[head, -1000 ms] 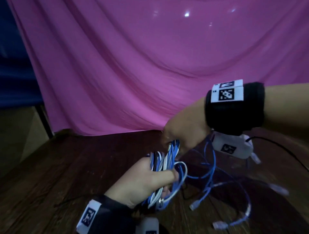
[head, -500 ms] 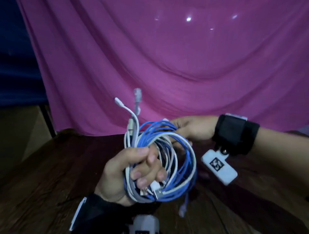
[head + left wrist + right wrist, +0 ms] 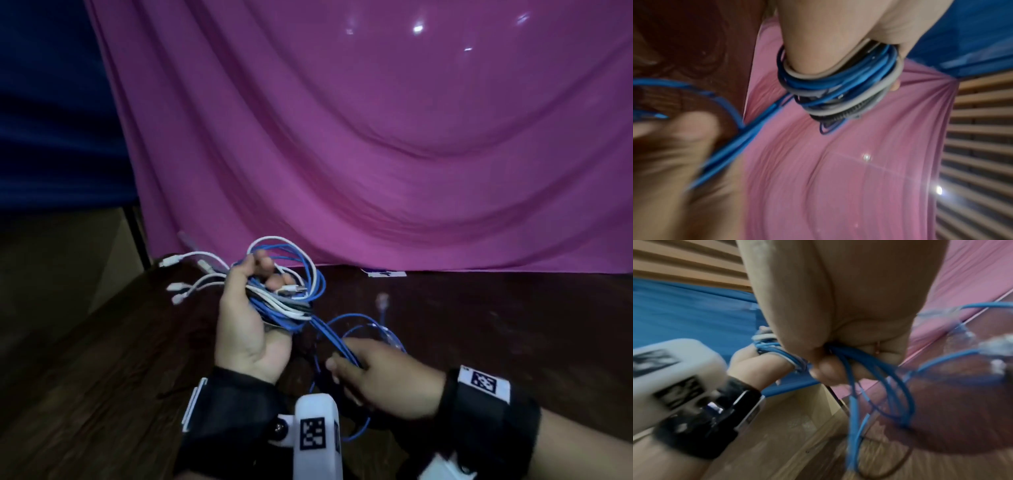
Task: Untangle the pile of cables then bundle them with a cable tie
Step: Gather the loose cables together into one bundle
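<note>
My left hand (image 3: 253,308) is raised palm-up over the table and grips a coil of cables (image 3: 291,301), blue, white and grey strands looped round its fingers (image 3: 838,84). Several white plug ends (image 3: 178,291) stick out to the left of the coil. Blue strands (image 3: 329,335) run down from the coil to my right hand (image 3: 370,377), which pinches them between thumb and fingers (image 3: 838,356). Below that hand loose blue loops (image 3: 879,402) hang toward the table, and a clear connector (image 3: 382,303) shows behind them.
A dark wooden table (image 3: 102,394) lies under both hands. A pink cloth (image 3: 376,137) hangs behind it and a blue cloth (image 3: 51,102) at the left. A small flat white card (image 3: 383,273) lies at the table's far edge.
My right hand left the top of the coil and came down toward me, drawing blue strands out of it. My left hand turned palm-up and tipped the plug ends to the left.
</note>
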### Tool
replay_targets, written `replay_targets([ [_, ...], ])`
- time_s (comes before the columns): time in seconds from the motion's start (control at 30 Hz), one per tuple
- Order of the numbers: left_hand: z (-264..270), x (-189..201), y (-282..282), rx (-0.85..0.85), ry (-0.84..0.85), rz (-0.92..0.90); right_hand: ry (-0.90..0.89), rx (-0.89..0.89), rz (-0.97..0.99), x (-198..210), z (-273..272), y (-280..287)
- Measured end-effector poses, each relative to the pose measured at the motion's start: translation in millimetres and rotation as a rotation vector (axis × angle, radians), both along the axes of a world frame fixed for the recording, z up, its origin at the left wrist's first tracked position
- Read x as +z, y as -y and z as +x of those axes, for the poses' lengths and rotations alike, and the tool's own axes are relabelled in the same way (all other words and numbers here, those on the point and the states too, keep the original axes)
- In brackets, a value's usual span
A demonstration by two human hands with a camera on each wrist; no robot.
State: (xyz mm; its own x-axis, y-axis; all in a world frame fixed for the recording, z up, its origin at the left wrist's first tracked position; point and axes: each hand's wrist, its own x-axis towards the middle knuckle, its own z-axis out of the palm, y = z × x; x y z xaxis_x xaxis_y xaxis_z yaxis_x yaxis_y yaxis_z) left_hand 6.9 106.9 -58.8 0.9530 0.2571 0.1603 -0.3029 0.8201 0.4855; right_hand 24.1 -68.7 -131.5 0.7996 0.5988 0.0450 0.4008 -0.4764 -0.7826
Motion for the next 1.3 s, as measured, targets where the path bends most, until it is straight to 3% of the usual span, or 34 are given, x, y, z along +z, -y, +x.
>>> replay_targets([
  [0.13,9.9,-1.8,-19.3,0.357,-0.093,0.081,0.042,-0.012,-0.027,4.1,-16.5,10.7],
  [0.2,12.2,-6.3,-23.8,0.594,-0.143,0.148,0.154,0.038,-0.103,10.9,-26.7,16.9],
  [0.27,14.7,-13.6,-24.9,0.77,-0.205,0.29,0.323,0.085,-0.174,24.3,-37.0,22.1],
  [0.33,16.7,-22.6,-22.5,0.805,-0.22,0.507,0.468,0.11,-0.186,44.7,-43.4,24.7],
  [0.4,19.0,-32.1,-16.6,0.769,-0.223,0.814,0.588,0.154,-0.219,68.6,-42.2,24.5],
  [0.47,17.3,-36.8,-7.0,0.647,-0.186,1.006,0.713,0.19,-0.281,91.8,-35.0,24.3],
  [0.57,12.1,-38.1,7.0,0.37,-0.097,1.049,0.848,0.198,-0.284,120.2,-17.9,30.0],
  [0.67,7.0,-38.1,19.1,0.019,-0.097,0.907,0.873,0.2,-0.281,135.3,-3.1,32.0],
  [0.73,6.1,-38.9,23.4,-0.171,-0.117,0.844,0.831,0.166,-0.268,137.9,7.0,30.5],
  [0.83,6.7,-39.4,25.1,-0.304,-0.067,0.799,0.742,0.121,-0.232,135.9,16.4,29.2],
  [0.9,5.5,-40.3,24.0,-0.283,0.023,0.801,0.69,0.142,-0.259,134.6,19.0,28.0],
  [0.97,3.1,-40.2,22.9,-0.184,0.114,0.94,0.579,0.15,-0.321,134.0,24.0,27.6],
  [1.03,5.3,-41.0,23.1,-0.063,0.212,1.081,0.214,0.094,-0.25,131.3,30.4,30.1],
  [1.1,10.7,-42.9,23.8,0.079,0.276,1.233,-0.303,0.062,-0.089,124.9,32.8,31.5],
  [1.17,14.4,-47.5,21.8,0.224,0.209,1.364,-0.568,0.077,-0.026,118.3,32.3,33.8],
  [1.23,16.0,-52.6,16.5,0.321,0.045,1.446,-0.49,0.064,-0.06,115.0,34.0,36.8],
  [1.3,18.3,-54.9,8.1,0.322,-0.149,1.462,0.013,0.001,-0.207,111.7,34.6,41.7],
])
